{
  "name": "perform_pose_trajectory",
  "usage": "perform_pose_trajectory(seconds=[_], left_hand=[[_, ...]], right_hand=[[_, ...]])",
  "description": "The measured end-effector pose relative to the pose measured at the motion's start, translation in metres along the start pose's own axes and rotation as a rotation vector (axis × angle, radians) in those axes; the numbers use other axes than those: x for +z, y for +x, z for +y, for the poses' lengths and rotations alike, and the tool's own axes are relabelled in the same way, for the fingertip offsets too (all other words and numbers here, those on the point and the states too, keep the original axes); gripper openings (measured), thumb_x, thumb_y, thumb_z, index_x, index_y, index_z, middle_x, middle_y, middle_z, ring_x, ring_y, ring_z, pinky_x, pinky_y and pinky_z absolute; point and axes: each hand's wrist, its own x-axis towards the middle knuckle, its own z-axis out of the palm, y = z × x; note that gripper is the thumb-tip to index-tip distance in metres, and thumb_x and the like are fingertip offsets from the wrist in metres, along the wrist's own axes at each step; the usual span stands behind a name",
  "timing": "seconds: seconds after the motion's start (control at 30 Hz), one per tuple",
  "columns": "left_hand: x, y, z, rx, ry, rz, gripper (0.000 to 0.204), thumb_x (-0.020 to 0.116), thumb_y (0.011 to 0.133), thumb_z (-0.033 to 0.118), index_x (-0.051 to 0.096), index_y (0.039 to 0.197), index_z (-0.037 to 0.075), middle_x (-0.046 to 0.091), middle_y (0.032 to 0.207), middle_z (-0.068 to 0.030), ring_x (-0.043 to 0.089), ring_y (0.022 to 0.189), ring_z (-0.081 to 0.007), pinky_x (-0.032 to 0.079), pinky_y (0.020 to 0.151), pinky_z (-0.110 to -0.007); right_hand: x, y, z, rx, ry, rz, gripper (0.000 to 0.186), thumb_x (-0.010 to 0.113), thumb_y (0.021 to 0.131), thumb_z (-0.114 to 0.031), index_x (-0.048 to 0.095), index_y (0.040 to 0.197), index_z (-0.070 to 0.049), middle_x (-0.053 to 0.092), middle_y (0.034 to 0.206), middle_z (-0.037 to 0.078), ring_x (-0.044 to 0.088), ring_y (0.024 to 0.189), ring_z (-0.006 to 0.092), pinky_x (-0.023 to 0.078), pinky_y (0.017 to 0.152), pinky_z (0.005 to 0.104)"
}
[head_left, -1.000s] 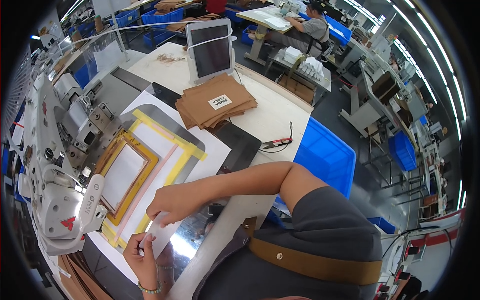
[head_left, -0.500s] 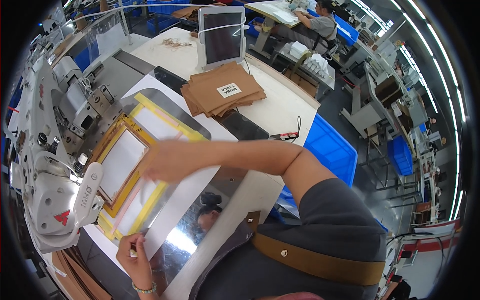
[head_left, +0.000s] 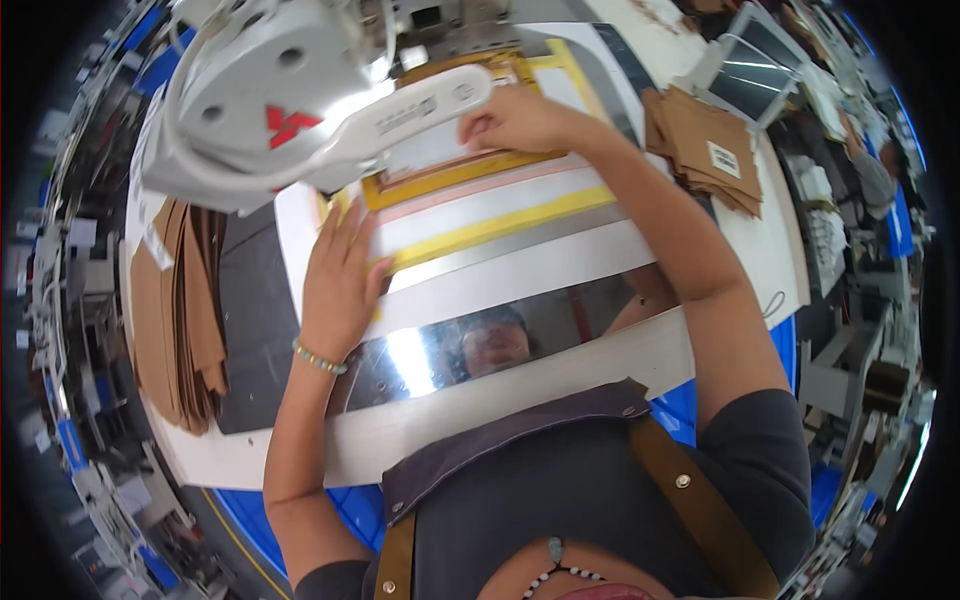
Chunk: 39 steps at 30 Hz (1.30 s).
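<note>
A white industrial sewing machine head (head_left: 255, 100) with a red emblem hangs over a yellow-brown rectangular frame (head_left: 540, 160). Under the frame lies a white template sheet (head_left: 440, 222) edged with yellow tape (head_left: 500, 229). My left hand (head_left: 340, 270), a beaded bracelet at its wrist, rests flat at the template's left edge with fingers stretched out. My right hand (head_left: 520, 122) is over the frame's right part, its fingers curled together. What they hold, if anything, is hidden. A white paddle-shaped part (head_left: 420, 115) of the machine partly covers the frame.
Brown folded pieces (head_left: 180, 310) stand stacked at the left. More brown pieces (head_left: 705, 145), the top one with a white label, lie at the right near a tilted screen (head_left: 755, 65). A shiny metal plate (head_left: 560, 330) spans the near table edge, above blue bins (head_left: 345, 515).
My view has turned, so the machine now stands ahead. My left hand has gone from a pinch to flat fingers on the template. My right hand has moved along the frame.
</note>
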Motion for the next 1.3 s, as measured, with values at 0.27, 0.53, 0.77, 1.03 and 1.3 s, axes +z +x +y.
perform_pose_trajectory(seconds=[0.27, 0.53, 0.77, 1.03, 1.3], left_hand=[[0.013, 0.015, -0.001, -0.013, 0.037, -0.079, 0.083, 0.061, 0.099, 0.062, 0.054, 0.149, -0.003, 0.039, 0.164, -0.0307, 0.027, 0.157, -0.0478, 0.022, 0.128, -0.058], [0.024, 0.022, -0.006, 0.004, 0.052, -0.071, 0.09, 0.05, 0.101, 0.071, 0.055, 0.148, -0.005, 0.038, 0.162, -0.0356, 0.027, 0.157, -0.0484, 0.017, 0.128, -0.057], [0.028, 0.025, -0.001, -0.038, 0.057, -0.062, 0.086, 0.048, 0.103, 0.068, 0.056, 0.148, -0.005, 0.041, 0.161, -0.0345, 0.028, 0.157, -0.0474, 0.019, 0.128, -0.055], [0.027, 0.028, 0.005, -0.08, 0.096, -0.096, 0.077, 0.048, 0.107, 0.057, 0.049, 0.156, -0.002, 0.035, 0.168, -0.0282, 0.026, 0.159, -0.0453, 0.02, 0.13, -0.053], [0.027, 0.024, 0.003, -0.077, 0.117, -0.044, 0.074, 0.06, 0.102, 0.055, 0.055, 0.152, 0.001, 0.04, 0.165, -0.0283, 0.03, 0.156, -0.0451, 0.023, 0.128, -0.054]], right_hand=[[0.009, 0.019, -0.018, 0.079, 0.043, 0.044, 0.016, 0.078, 0.088, -0.016, 0.08, 0.099, -0.005, 0.078, 0.089, 0.006, 0.072, 0.085, 0.0157, 0.056, 0.079, 0.0326], [0.03, 0.025, -0.04, 0.054, 0.204, 0.088, 0.011, 0.075, 0.088, -0.009, 0.078, 0.095, -0.001, 0.079, 0.09, 0.009, 0.074, 0.086, 0.0162, 0.058, 0.08, 0.0301], [0.041, 0.03, -0.032, -0.015, 0.22, 0.118, 0.013, 0.075, 0.087, -0.009, 0.079, 0.097, -0.001, 0.079, 0.09, 0.009, 0.074, 0.086, 0.0167, 0.058, 0.081, 0.0311], [-0.028, 0.028, 0.018, -0.051, 0.056, -0.064, 0.014, 0.078, 0.085, -0.018, 0.075, 0.093, -0.007, 0.074, 0.083, 0.002, 0.067, 0.08, 0.0112, 0.051, 0.073, 0.0308], [-0.052, 0.003, 0.016, 0.108, -0.218, -0.143, 0.006, 0.076, 0.084, -0.01, 0.074, 0.086, -0.004, 0.07, 0.074, 0.002, 0.063, 0.069, 0.0112, 0.049, 0.066, 0.029]])
